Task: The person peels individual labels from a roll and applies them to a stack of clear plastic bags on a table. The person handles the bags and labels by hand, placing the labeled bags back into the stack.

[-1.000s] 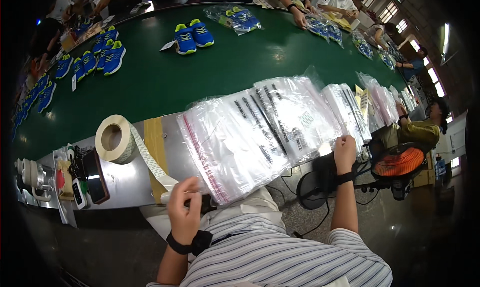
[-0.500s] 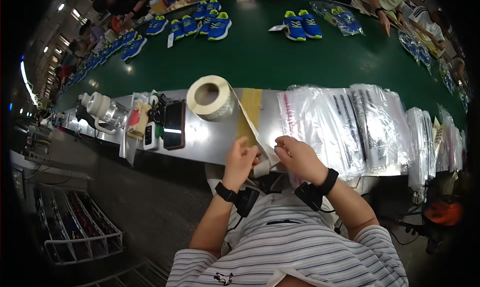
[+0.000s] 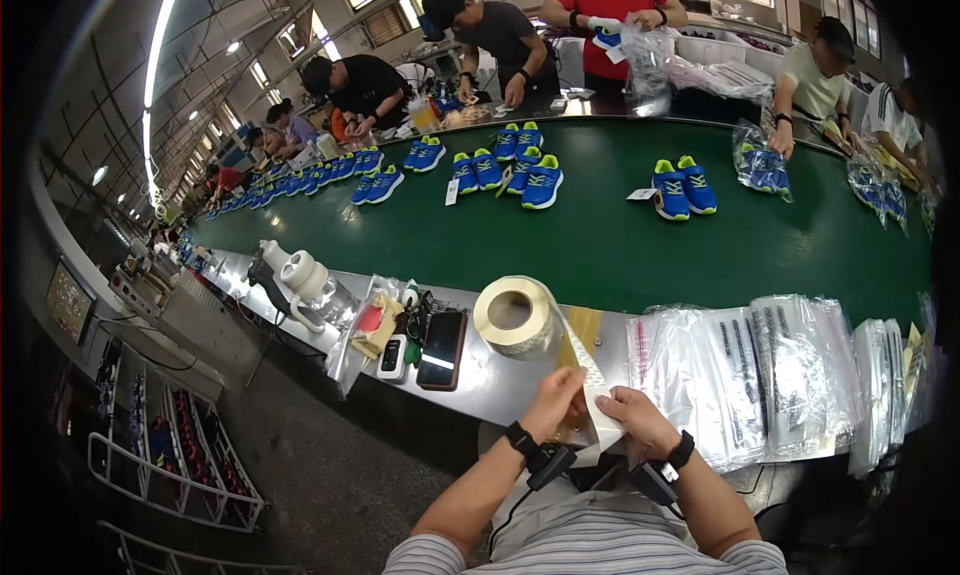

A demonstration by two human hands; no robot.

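Note:
A large roll of white labels [image 3: 512,317] stands on the metal table, its strip of labels [image 3: 592,380] running toward me and folding over at the table's near edge. My left hand [image 3: 550,405] has its fingers curled closed at the strip's left edge; its fingertips are partly hidden. On the other side, my right hand [image 3: 642,422] pinches the strip with its thumb on top. A band of brown tape [image 3: 580,340] lies on the table beneath the strip.
Stacked clear plastic bags [image 3: 700,375] lie to the right. A phone [image 3: 441,350], a small white device [image 3: 392,357] and a clear jug [image 3: 315,290] stand left. Beyond runs a green conveyor belt [image 3: 400,245] bearing blue shoes [image 3: 684,188]; several people work along its far side.
The view has tilted up, bringing in the far side of the belt and the people there. Both hands have moved up along the label strip, and my right thumb now lies on it.

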